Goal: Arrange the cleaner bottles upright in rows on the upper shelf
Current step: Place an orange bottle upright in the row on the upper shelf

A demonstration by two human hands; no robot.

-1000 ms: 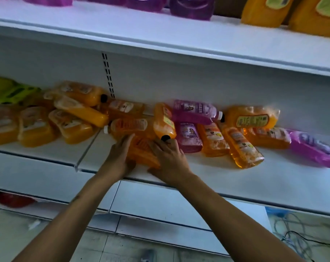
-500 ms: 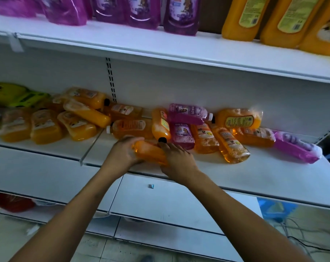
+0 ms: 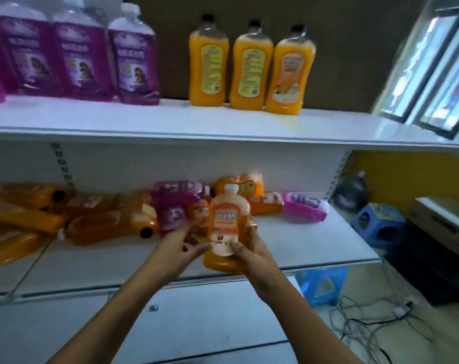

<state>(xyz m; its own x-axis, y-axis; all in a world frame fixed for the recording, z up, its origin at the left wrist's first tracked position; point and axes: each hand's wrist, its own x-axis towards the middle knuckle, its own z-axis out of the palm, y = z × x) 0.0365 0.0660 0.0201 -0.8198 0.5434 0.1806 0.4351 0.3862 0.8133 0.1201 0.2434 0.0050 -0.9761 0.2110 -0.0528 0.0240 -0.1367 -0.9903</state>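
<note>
Three orange bottles [image 3: 249, 67] stand upright on the upper shelf [image 3: 170, 124], purple bottles [image 3: 78, 53] lined up to their left — and one more orange bottle [image 3: 227, 227] is up in the air, cap on top, in front of the lower shelf [image 3: 315, 245]. Right hand [image 3: 252, 256] has a firm grip round its lower body, thumb across the label. Left hand [image 3: 176, 250] touches the bottle's side, fingers loosely extended. Behind, a heap of bottles [image 3: 91, 216] lies flat on the lower shelf.

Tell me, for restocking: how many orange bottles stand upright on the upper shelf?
3, side by side right of the purple ones: left, middle, right. None look hidden.
</note>
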